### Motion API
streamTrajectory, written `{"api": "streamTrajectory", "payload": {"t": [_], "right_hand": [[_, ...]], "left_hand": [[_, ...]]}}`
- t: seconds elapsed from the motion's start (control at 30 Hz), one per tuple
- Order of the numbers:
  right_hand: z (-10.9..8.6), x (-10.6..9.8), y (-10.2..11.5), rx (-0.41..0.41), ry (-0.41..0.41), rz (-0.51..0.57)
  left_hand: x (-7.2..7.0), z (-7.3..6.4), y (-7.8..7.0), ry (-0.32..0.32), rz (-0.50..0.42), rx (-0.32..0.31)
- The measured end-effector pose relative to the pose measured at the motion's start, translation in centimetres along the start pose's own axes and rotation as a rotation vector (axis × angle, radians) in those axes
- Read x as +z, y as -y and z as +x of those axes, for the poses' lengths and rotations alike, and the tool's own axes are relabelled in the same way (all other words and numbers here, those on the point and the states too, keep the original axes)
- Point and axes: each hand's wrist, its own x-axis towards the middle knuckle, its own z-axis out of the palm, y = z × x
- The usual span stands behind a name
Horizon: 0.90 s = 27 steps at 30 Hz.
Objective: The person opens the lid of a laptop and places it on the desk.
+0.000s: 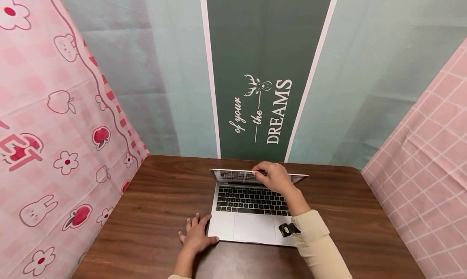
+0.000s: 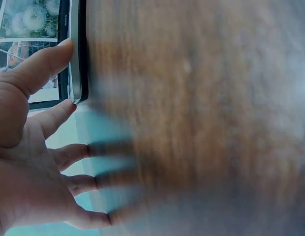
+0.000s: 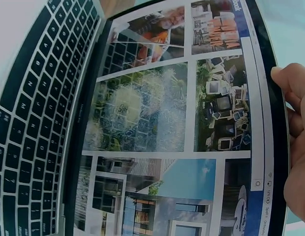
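Observation:
A silver laptop [image 1: 254, 227] lies on the wooden table with its black keyboard [image 1: 251, 198] towards me and its lid raised at an angle. My right hand [image 1: 276, 177] pinches the lid's top edge between thumb and fingers. In the right wrist view the lit screen [image 3: 137, 108] shows a page of several pictures, with the right thumb [image 3: 290, 78] at its bezel. At the laptop's front left corner, my left hand [image 1: 197, 235] has its fingers spread on the table, thumb and index finger touching the base. The left wrist view shows the left thumb [image 2: 39, 69] along the laptop's edge.
The brown wooden table [image 1: 160, 202] has rounded far corners. Behind it hangs a green and grey cloth [image 1: 175, 76] with printed words. Pink patterned cloths [image 1: 54, 129] stand at both sides. A black strap [image 1: 286, 230] sits on the right wrist over a beige sleeve [image 1: 317, 242].

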Motion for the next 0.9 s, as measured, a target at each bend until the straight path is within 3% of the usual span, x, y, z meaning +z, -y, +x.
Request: {"api": "streamTrajectory", "payload": {"t": [0.13,0.47,0.9], "right_hand": [[1.0,-0.2,-0.2,0.02,0.015,-0.006],[2.6,0.1,-0.4,0.083,-0.04,-0.185],[3.7,-0.4,-1.8,0.154,0.076,-0.029]], "left_hand": [[-0.2,0.0,0.1,-0.003,-0.002,0.001],[0.5,0.0,0.3,-0.017,-0.011,-0.001],[0.3,0.0,0.1,-0.011,-0.027,-0.005]]}}
